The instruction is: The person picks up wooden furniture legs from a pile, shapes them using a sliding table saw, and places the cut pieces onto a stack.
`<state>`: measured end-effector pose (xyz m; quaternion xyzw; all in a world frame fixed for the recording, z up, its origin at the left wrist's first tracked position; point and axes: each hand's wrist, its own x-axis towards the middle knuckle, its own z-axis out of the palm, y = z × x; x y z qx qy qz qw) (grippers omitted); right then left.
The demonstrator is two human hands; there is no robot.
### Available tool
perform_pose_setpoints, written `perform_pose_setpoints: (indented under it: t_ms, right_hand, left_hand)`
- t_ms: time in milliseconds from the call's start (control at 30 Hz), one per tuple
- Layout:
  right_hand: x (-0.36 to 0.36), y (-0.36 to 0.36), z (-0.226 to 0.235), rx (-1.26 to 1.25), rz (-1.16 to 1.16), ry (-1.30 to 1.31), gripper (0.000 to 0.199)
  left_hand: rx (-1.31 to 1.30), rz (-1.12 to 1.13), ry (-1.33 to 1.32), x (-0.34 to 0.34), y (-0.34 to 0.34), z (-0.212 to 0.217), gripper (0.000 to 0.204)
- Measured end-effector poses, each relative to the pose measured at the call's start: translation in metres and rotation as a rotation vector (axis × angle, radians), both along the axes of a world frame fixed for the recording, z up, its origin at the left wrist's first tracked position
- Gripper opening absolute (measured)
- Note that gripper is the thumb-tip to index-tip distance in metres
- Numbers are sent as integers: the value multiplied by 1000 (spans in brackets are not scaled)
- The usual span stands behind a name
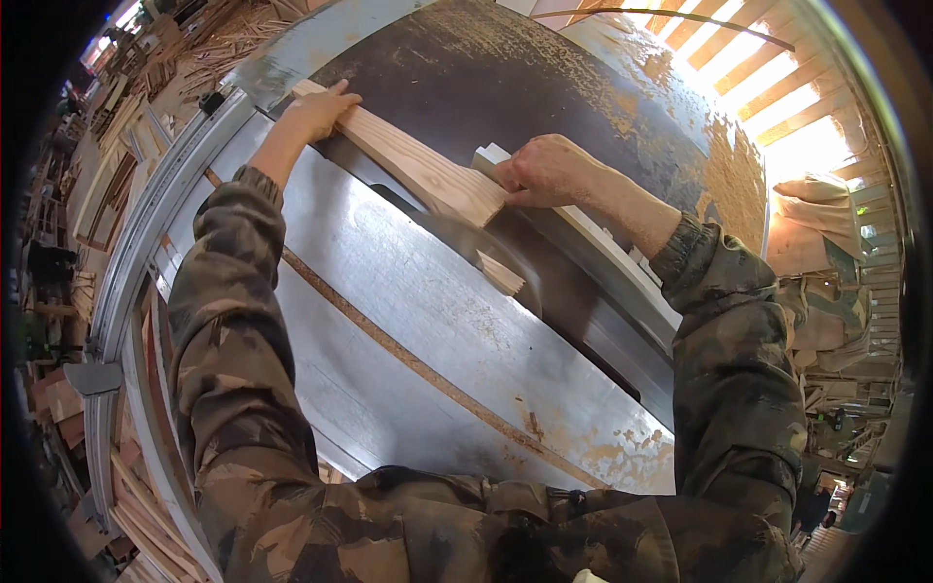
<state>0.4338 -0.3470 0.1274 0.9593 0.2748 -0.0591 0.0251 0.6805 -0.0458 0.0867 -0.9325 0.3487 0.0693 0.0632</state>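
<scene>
Currently, left hand [316, 113] holds board [413, 160]; sawdust [389, 344] lines tabletop groove [462, 395].

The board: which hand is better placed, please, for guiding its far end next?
Probably the left hand: it lies over the board at the far end. The right hand is by the near end, so it would likely have to reach forward.

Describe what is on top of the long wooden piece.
The left hand lies across the far end of the wooden piece; the part directly beneath that hand is covered and cannot be seen.
</scene>
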Motion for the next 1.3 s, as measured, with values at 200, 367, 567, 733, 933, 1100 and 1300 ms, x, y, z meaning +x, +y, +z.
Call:
perform_pose_setpoints:
  t_ms: [200, 367, 567, 733, 933, 1100, 1300]
  right_hand:
    - [8, 15, 0, 19, 44, -33, 21]
    - [5, 11, -2, 44, 37, -55, 21]
    - [-2, -10, 17, 151, 28, 69, 29]
    - [-66, -92, 57, 266, -380, -38, 33]
    - [-227, -191, 103, 189, -753, -232, 31]
    - [-358, -247, 99, 275, -1032, -409, 25]
    - [-537, -250, 89, 343, -1375, -366, 23]
  left_hand:
    - [-48, -168, -16, 11, 24, -6, 65]
    - [-86, -172, -34, 18, 17, -11, 61]
    - [-105, -191, -10, 26, 16, -12, 58]
    - [-87, -182, -1, 30, 15, -8, 60]
    - [-38, -215, -33, 37, 26, -11, 60]
    - [-140, -116, -85, 78, 67, -26, 59]
    - [-550, 508, 374, 100, 72, 6, 38]
